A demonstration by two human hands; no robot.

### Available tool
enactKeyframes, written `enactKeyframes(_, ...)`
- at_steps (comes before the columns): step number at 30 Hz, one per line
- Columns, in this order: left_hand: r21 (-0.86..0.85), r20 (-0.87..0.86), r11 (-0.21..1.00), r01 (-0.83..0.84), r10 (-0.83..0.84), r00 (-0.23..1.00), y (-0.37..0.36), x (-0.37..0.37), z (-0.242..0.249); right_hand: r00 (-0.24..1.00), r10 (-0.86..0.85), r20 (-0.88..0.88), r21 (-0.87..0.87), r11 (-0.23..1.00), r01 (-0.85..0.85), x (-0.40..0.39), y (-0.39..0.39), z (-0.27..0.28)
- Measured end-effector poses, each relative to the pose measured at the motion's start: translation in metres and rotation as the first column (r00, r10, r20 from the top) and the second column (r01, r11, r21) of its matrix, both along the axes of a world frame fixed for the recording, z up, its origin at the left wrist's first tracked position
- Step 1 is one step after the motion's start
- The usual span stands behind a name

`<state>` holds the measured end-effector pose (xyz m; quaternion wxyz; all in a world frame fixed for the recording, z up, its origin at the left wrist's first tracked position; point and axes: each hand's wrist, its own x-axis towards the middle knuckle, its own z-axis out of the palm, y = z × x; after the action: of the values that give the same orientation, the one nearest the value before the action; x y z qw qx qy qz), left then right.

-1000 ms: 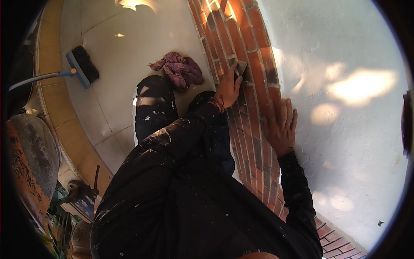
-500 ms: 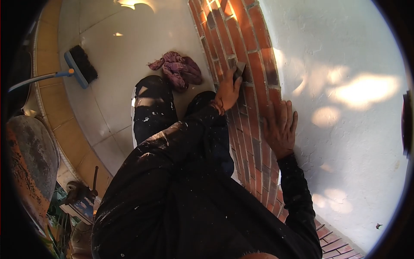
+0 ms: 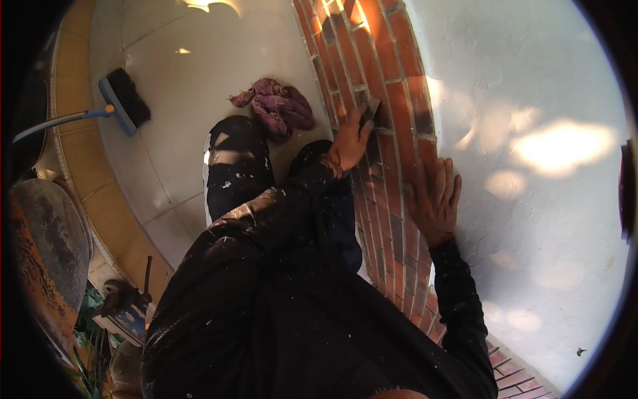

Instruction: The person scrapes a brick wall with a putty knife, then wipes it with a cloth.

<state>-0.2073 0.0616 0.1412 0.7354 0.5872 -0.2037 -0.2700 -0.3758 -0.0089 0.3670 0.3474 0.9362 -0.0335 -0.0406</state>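
Watching from afar through the head camera, I see a person in dark, paint-flecked clothes working low against a band of red brick [image 3: 399, 100] with 2 bare hands. The left grip [image 3: 348, 143] is closed, fingers bent around a flat grey piece [image 3: 373, 107], whose edge juts out past the fingertips over the upper courses of the brick. The right grip [image 3: 434, 213] holds nothing that I can make out: it lies flat and open, fingers slightly spread, where the brick meets a white wall [image 3: 525, 73] dappled with sunlight. The 2 hands are apart, the left farther forward than the right.

Beyond the person's 2 knees, a crumpled purple cloth [image 3: 282, 112] sits on the pale tiled floor [image 3: 199, 86], near the foot of the brick. Farther left I see a blue-backed broom head [image 3: 118, 106] with black bristles, its handle running out toward the left edge of the view, across a curved border of tan tiles [image 3: 86, 166]. At lower left stands a weathered grey and orange object [image 3: 56, 233], too cut off for me to identify.
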Motion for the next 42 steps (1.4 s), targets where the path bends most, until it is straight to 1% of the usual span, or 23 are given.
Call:
enactKeyframes(3, 0.006, -0.037, 1.000, 0.011, -0.011, 0.999, 0.009, -0.006, 0.003, 0.999, -0.018, -0.032, 0.010, 1.000, 0.019, -0.009, 0.008, 0.003)
enactKeyframes(5, -0.004, -0.004, 1.000, 0.001, -0.001, 1.000, 0.006, 0.006, 0.003, 1.000, 0.002, 0.001, 0.001, 1.000, -0.002, 0.004, 0.001, 0.001)
enactKeyframes(7, -0.003, 0.062, 0.997, 0.077, -0.077, 0.995, 0.008, -0.004, -0.014, 1.000, 0.009, 0.013, -0.022, 1.000, -0.009, 0.000, 0.004, -0.001)
enactKeyframes(8, 0.003, 0.052, 0.996, 0.084, -0.084, 0.995, 0.010, 0.009, -0.007, 1.000, 0.002, 0.003, -0.015, 1.000, -0.002, 0.000, 0.004, -0.002)
enactKeyframes(10, 0.108, -0.124, 0.982, 0.153, -0.139, 0.983, 0.012, 0.046, 0.023, 1.000, -0.019, -0.014, 0.009, 1.000, 0.019, -0.001, 0.005, 0.002)
enactKeyframes(11, 0.104, -0.128, 0.983, 0.150, -0.136, 0.982, 0.012, 0.030, 0.015, 1.000, -0.016, -0.020, 0.005, 1.000, 0.016, -0.005, 0.006, 0.004)
enactKeyframes(13, 0.040, 0.088, 0.999, 0.019, -0.022, 0.996, 0.004, 0.007, -0.008, 1.000, -0.013, -0.007, -0.005, 1.000, 0.013, -0.002, 0.003, 0.000)
enactKeyframes(14, 0.036, 0.104, 0.999, 0.009, -0.013, 0.994, -0.001, 0.018, -0.005, 1.000, -0.004, 0.009, -0.009, 1.000, 0.004, 0.002, -0.001, -0.001)
enactKeyframes(16, 0.082, 0.215, 0.995, -0.059, 0.040, 0.976, 0.001, 0.019, -0.007, 1.000, 0.006, -0.003, -0.021, 1.000, -0.006, -0.004, 0.000, -0.004)
enactKeyframes(17, 0.091, 0.203, 0.995, -0.048, 0.029, 0.979, 0.006, 0.027, 0.005, 1.000, -0.004, -0.015, -0.013, 1.000, 0.004, -0.007, 0.003, -0.004)
enactKeyframes(19, 0.191, -0.087, 0.975, 0.115, -0.099, 0.991, 0.011, 0.064, 0.047, 0.998, -0.059, -0.022, 0.076, 0.995, 0.060, -0.003, 0.005, 0.002)
enactKeyframes(20, 0.186, -0.079, 0.977, 0.103, -0.090, 0.993, 0.007, 0.046, 0.034, 0.999, -0.049, -0.014, 0.070, 0.996, 0.050, -0.004, 0.004, 0.004)
enactKeyframes(21, 0.154, 0.126, 0.986, -0.061, 0.042, 0.991, -0.003, 0.017, 0.005, 1.000, -0.021, -0.006, 0.023, 1.000, 0.021, -0.006, 0.004, 0.002)
enactKeyframes(22, 0.095, 0.317, 0.972, -0.216, 0.176, 0.932, -0.009, 0.006, -0.011, 1.000, 0.006, -0.002, -0.020, 1.000, -0.006, -0.003, 0.002, -0.001)
enactKeyframes(23, 0.094, 0.326, 0.971, -0.221, 0.179, 0.928, -0.009, 0.016, -0.007, 1.000, 0.010, 0.007, -0.019, 1.000, -0.010, 0.001, -0.001, -0.003)
enactKeyframes(25, 0.133, 0.237, 0.975, -0.178, 0.143, 0.961, 0.000, 0.029, 0.011, 1.000, 0.011, -0.017, -0.004, 1.000, -0.011, -0.003, 0.000, -0.002)
enactKeyframes(26, 0.138, 0.154, 0.983, -0.123, 0.101, 0.983, 0.002, 0.047, 0.022, 0.999, 0.002, -0.036, 0.004, 1.000, -0.002, -0.006, 0.005, 0.000)
enactKeyframes(27, 0.144, 0.138, 0.983, -0.113, 0.093, 0.986, 0.006, 0.036, 0.021, 0.998, -0.019, -0.055, 0.005, 1.000, 0.019, -0.006, 0.009, 0.004)
enactKeyframes(30, 0.237, 0.150, 0.967, -0.090, 0.055, 0.987, 0.006, 0.030, 0.025, 1.000, -0.007, -0.025, -0.015, 1.000, 0.007, -0.002, 0.003, 0.003)
enactKeyframes(34, 0.186, 0.208, 0.971, -0.153, 0.113, 0.972, 0.004, 0.029, 0.020, 1.000, 0.004, -0.021, -0.010, 1.000, -0.004, -0.001, 0.003, 0.001)
enactKeyframes(36, 0.245, -0.119, 0.969, 0.029, 0.000, 0.993, 0.006, 0.044, 0.040, 1.000, -0.008, -0.010, 0.032, 0.999, 0.009, -0.009, 0.002, -0.003)
enactKeyframes(39, 0.240, -0.146, 0.971, 0.020, 0.016, 0.989, 0.004, 0.036, 0.040, 0.999, -0.017, 0.031, 0.062, 0.998, 0.015, -0.006, 0.000, -0.004)
enactKeyframes(42, 0.207, -0.084, 0.978, -0.014, 0.032, 0.996, 0.000, 0.045, 0.027, 0.999, -0.035, 0.024, 0.068, 0.997, 0.034, -0.002, 0.001, -0.004)
